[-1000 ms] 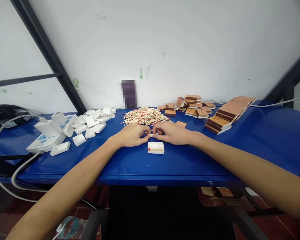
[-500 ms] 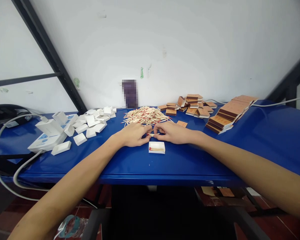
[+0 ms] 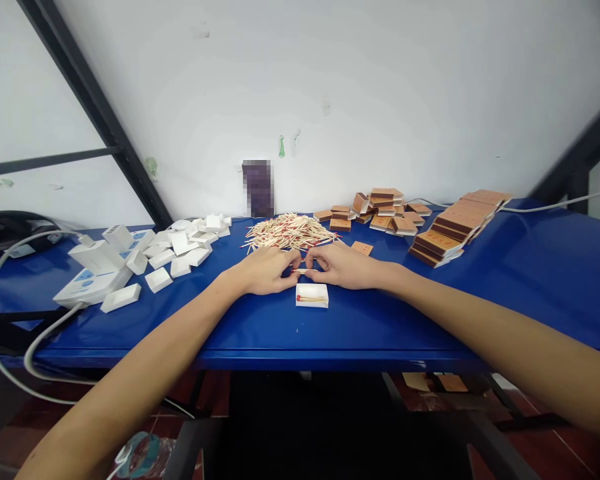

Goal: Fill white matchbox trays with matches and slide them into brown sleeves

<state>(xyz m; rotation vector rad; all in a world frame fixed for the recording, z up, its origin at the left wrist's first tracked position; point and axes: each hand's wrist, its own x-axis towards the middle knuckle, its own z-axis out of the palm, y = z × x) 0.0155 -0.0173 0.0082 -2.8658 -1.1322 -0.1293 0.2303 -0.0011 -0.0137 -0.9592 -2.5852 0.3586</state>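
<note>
Between my two hands, just behind a small white tray, are a few matches with red heads to the left. My left hand pinches their left end, and my right hand pinches their right end. The white tray lies open on the blue table with several matches along its near side. Right behind my hands is a big loose pile of matches. A flat orange matchbox cover lies beyond my right hand.
White trays are heaped at the left, beside a white charger and power strip with cables. Orange matchboxes lie at the back right, and a leaning row of them stands farther right. A dark pixelated object rests against the wall.
The whole view has shifted very slightly. Both hands stay at the matches, with hardly any finger movement; the tray and its matches look the same.
</note>
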